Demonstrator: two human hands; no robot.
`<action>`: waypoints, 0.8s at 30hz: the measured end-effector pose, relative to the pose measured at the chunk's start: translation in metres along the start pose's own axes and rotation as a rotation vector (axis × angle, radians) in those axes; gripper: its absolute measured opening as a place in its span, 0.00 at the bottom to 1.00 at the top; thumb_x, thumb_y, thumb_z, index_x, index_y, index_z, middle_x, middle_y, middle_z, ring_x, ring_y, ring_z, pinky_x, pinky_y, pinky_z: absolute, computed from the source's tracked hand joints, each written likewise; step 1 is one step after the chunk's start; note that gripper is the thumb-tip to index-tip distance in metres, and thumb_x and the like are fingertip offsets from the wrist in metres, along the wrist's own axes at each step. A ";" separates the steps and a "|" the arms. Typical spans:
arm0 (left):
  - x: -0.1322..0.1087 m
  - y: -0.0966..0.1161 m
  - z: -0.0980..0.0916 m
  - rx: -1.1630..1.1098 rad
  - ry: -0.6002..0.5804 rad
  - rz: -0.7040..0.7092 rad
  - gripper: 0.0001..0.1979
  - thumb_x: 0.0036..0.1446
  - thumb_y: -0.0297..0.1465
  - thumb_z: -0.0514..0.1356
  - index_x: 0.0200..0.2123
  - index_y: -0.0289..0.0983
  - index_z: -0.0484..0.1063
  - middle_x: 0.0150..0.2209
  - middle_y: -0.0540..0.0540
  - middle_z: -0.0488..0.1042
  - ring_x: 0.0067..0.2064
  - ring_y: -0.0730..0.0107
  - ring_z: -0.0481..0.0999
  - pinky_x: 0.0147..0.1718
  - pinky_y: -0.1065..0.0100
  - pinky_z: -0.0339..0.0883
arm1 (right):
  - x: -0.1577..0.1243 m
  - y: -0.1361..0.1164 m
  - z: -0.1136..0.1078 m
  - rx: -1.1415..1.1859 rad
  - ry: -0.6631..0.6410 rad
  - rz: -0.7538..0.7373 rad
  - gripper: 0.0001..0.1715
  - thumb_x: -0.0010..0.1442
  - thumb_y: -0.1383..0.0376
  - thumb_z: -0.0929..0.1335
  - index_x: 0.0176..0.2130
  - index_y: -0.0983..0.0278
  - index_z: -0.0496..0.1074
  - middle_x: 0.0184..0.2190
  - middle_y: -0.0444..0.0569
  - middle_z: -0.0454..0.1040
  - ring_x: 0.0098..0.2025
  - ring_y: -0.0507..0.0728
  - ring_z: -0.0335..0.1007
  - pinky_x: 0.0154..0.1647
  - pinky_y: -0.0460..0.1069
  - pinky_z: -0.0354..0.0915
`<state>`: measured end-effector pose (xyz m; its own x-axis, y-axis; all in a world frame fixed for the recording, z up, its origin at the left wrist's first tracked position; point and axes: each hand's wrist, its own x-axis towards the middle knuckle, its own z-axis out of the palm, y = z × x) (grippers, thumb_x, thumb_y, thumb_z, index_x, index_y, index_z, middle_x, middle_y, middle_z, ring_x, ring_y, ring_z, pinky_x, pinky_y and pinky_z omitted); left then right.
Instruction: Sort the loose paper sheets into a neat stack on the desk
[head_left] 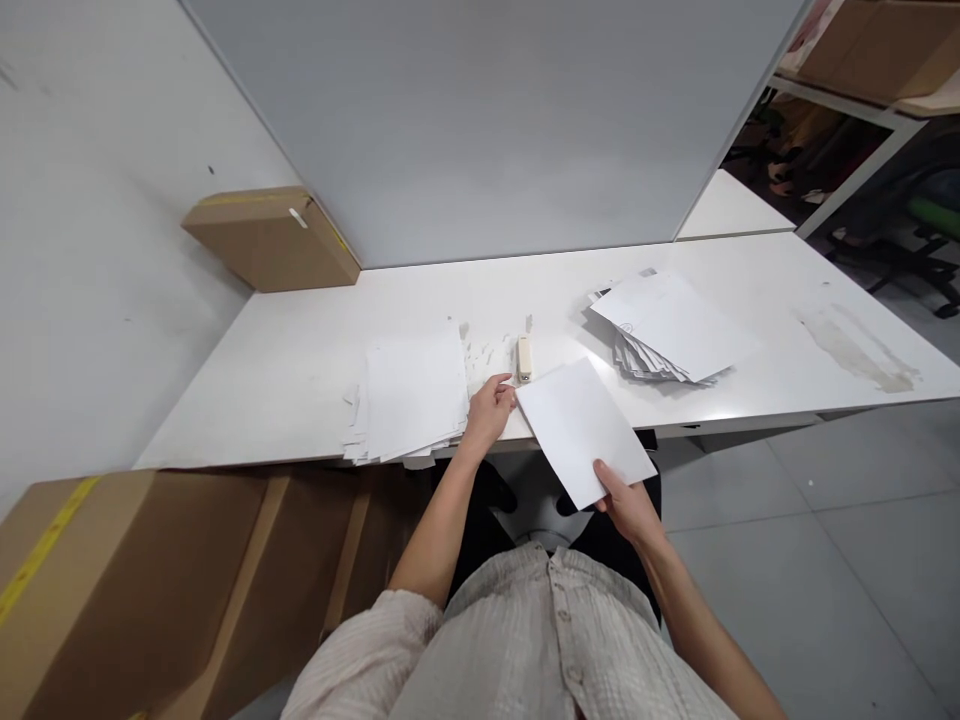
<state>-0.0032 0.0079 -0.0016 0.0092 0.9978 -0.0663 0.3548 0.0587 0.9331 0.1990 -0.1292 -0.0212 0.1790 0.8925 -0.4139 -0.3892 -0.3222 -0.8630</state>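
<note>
My right hand (626,500) grips a sheet of white paper (585,425) by its near right corner, thumb on top. The paper is held tilted over the front edge of the desk; I cannot tell whether it is one sheet or several. My left hand (491,408) is at the paper's left corner, its fingers loosely bent and apart, the index finger reaching toward a small cream stapler (523,358). That stapler stands on the desk just beyond the fingertips. Left of my left hand lies a loose stack of white paper (416,390).
A second, messier paper pile (675,325) lies on the right of the white desk (772,330). A cardboard box (274,240) leans in the back left corner. Large cardboard boxes (187,560) stand below left. A grey panel (495,130) rises behind the desk.
</note>
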 end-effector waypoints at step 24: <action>0.017 -0.001 0.010 0.509 -0.032 0.342 0.29 0.54 0.17 0.43 0.57 0.40 0.63 0.40 0.44 0.63 0.40 0.67 0.67 0.41 0.68 0.62 | 0.002 0.004 0.039 -0.004 0.081 0.010 0.26 0.51 0.55 0.69 0.46 0.61 0.61 0.28 0.43 0.68 0.17 0.49 0.57 0.14 0.47 0.57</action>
<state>0.0055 0.0240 -0.0069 0.2264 0.9554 0.1895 0.7286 -0.2953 0.6181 0.1623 -0.1161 -0.0136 0.2477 0.8611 -0.4441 -0.3878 -0.3319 -0.8599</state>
